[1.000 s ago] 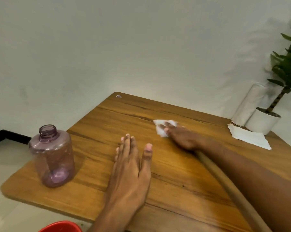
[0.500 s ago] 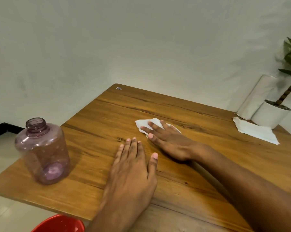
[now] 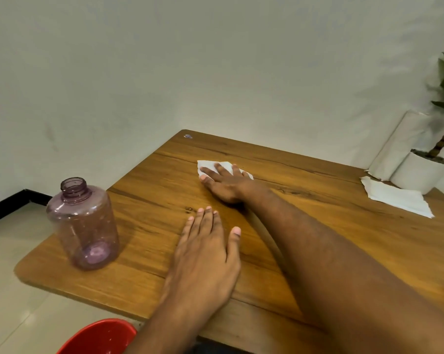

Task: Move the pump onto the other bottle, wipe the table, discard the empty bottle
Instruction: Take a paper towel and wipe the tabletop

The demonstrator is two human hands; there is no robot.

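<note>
Right hand [image 3: 226, 183] presses a soft tissue [image 3: 210, 165] flat-fingered; left hand [image 3: 205, 254] rests open; the light, rigid empty bottle [image 3: 84, 226] likely lifts by its neck.

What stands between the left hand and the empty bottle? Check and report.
Nothing visible. The left hand lies flat on the table, and only bare wood separates it from the empty bottle, which stands upright near the table's left edge. The right hand presses the tissue farther back.

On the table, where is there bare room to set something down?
Bare wood lies between the empty bottle and the left hand, and between the right hand on its tissue and the loose tissue. The plant pot corner is crowded.
</note>
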